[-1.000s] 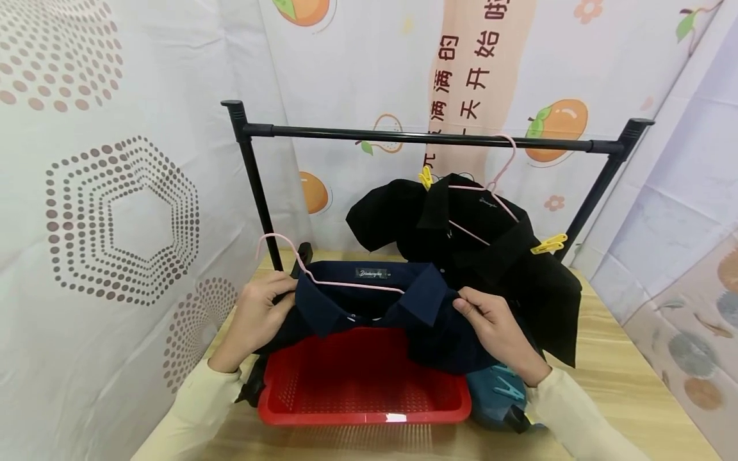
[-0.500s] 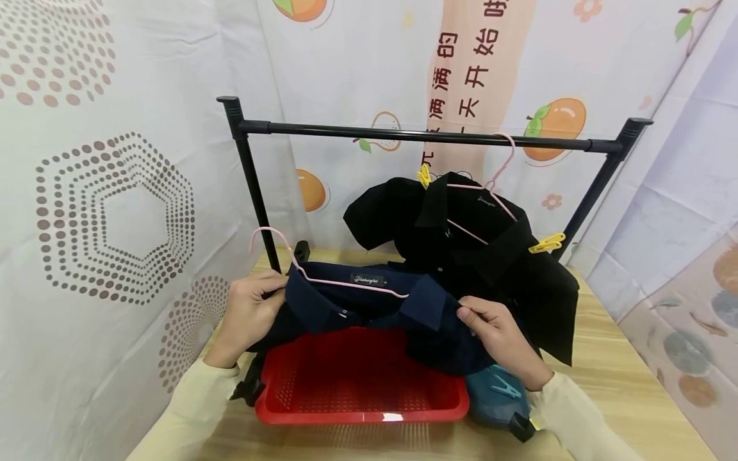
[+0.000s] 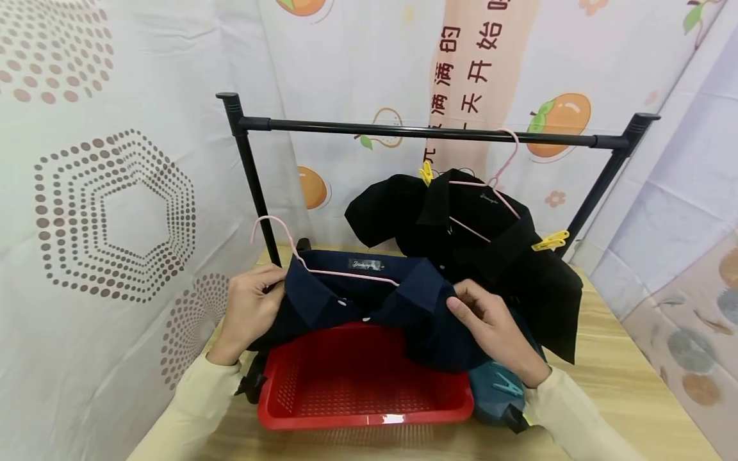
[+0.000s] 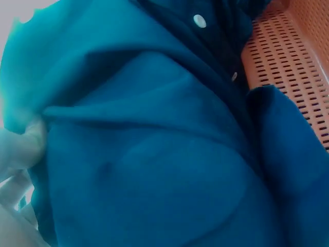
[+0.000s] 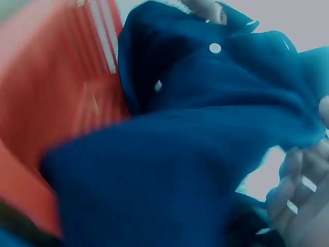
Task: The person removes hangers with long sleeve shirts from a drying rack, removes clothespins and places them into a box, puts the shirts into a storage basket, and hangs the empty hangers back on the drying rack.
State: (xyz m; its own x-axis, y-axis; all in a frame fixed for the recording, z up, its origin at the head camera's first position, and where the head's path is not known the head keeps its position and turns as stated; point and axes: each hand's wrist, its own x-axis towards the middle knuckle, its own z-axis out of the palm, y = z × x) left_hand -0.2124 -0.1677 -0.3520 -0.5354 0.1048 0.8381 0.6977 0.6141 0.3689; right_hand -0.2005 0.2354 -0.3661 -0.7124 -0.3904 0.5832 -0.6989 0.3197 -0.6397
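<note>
A navy collared shirt (image 3: 441, 342) with white buttons is stretched between my hands above the red basket. My left hand (image 3: 249, 315) pinches its shoulder at the left, beside the collar. On the other side my right hand (image 3: 492, 326) grips the fabric just past the collar, thumb on top. A pink hanger (image 3: 352, 275) lies inside the neck opening, its hook standing up at the left; its ends are hidden in the cloth. The left wrist view is filled by the shirt (image 4: 149, 139), with fingers at the left edge. Folds of the shirt (image 5: 205, 134) cover much of the right wrist view.
The red basket (image 3: 369, 419) sits on the wooden table (image 3: 623, 384). Behind stands a black rack (image 3: 357, 129) holding a black shirt (image 3: 392, 205) on a pink hanger, with yellow clips (image 3: 551, 241) on it. A teal container with light-blue clips (image 3: 507, 385) is near my right wrist.
The shirt's neck and the hanger have risen slightly. My left hand has shifted a little left, spreading the collar. My right hand keeps its hold near the same place.
</note>
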